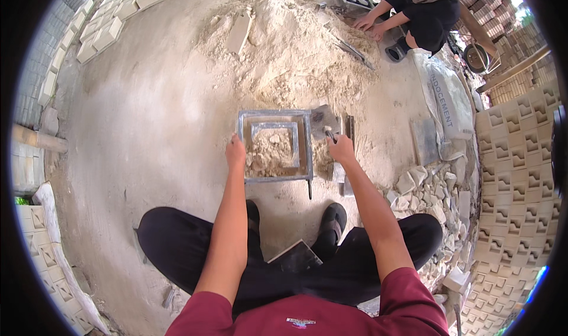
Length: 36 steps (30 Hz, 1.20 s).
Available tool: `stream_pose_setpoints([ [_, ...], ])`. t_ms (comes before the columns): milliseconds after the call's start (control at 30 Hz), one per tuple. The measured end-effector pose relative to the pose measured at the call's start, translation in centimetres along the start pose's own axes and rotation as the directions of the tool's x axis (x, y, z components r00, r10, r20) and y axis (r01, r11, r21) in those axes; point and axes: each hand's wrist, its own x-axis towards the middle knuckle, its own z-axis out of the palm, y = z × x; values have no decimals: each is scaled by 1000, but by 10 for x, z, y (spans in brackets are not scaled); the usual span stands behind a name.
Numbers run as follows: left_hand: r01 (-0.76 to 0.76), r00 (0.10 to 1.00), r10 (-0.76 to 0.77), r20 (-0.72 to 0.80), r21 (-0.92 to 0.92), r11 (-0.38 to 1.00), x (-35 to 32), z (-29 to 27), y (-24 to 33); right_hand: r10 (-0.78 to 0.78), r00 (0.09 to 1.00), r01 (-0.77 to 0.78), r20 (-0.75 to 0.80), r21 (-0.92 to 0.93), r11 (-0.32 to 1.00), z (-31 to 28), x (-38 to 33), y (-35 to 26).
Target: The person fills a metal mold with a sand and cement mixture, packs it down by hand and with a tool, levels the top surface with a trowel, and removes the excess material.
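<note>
As our left hand braces the metal mould mid-frame, its grip unclear, our right hand, closed round the trowel, should work gently.

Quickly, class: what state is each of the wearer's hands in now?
Left hand: at left edge of grey frame; grip unclear.
Right hand: closed, holding the trowel.

The left hand touches a square grey metal mould containing pale, crumbly powder. Just beside it, the right hand grips a flat grey trowel.
</note>
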Motion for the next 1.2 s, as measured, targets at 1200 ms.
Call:
stream_pose_setpoints([
  [1200,97,993,-90,-78,98,990,-14,-11,29,-267,958,208,105,387,898,-67,38,-44],
])
